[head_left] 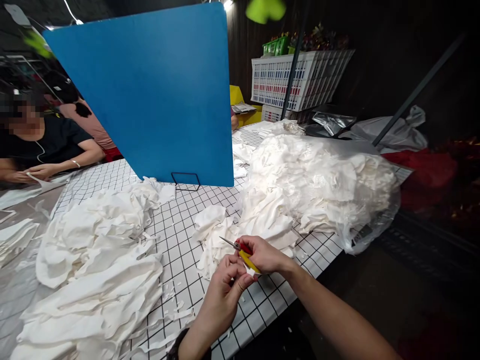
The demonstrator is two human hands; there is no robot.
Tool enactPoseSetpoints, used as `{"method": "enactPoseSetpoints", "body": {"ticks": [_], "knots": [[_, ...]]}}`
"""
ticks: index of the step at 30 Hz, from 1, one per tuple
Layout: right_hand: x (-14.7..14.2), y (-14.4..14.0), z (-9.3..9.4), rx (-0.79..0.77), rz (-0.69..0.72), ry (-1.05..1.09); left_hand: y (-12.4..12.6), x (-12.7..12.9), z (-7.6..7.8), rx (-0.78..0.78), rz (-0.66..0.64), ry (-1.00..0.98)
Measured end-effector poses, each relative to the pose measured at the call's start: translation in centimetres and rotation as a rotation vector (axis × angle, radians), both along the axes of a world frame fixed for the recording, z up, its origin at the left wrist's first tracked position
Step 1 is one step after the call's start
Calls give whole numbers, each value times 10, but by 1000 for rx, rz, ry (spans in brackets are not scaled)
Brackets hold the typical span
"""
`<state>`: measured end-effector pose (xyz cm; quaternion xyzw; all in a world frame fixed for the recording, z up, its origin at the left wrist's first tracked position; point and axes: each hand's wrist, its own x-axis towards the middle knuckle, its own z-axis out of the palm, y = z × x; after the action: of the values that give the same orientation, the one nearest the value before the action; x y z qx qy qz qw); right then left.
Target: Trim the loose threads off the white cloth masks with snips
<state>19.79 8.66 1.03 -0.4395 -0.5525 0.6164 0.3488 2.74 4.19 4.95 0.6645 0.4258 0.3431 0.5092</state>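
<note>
The red-and-yellow-handled snips [248,261] sit above the checked table [182,220], my right hand [264,255] wrapped around their handles. My left hand [229,284] pinches a white scrap [250,270] just beside them. White cloth [212,242] lies beyond the blades.
</note>
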Motion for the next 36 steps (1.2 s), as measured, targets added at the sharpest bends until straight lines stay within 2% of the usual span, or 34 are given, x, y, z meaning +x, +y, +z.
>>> {"method": "enactPoseSetpoints", "body": {"ticks": [2,3,6,8,11,13,15,17,19,24,30,36], "knots": [[-4,1,-12,-79,36,31,2,-1,-2,69,106,5],[-4,1,-17,-108,30,44,2,-1,-4,40,125,-18],[7,0,-22,-136,-83,77,2,3,-11,-221,66,-237],[21,-3,-14,-106,-217,97,2,8,-15,-379,30,-418],[45,-15,9,12,-371,57,4,15,-17,-438,29,-526],[57,-29,26,83,-312,-106,7,18,-18,-427,49,-512],[63,-46,40,142,-211,-357,9,19,-20,-397,62,-480],[63,-60,48,193,-163,-570,10,20,-23,-344,53,-434],[59,-70,51,219,-152,-686,10,20,-26,-264,28,-379],[50,-75,52,290,-148,-813,10,19,-29,-89,-24,-287],[47,-72,52,338,-142,-830,9,17,-25,0,-61,-190],[46,-71,52,326,-129,-844,9,13,-24,25,-77,-155]]}}
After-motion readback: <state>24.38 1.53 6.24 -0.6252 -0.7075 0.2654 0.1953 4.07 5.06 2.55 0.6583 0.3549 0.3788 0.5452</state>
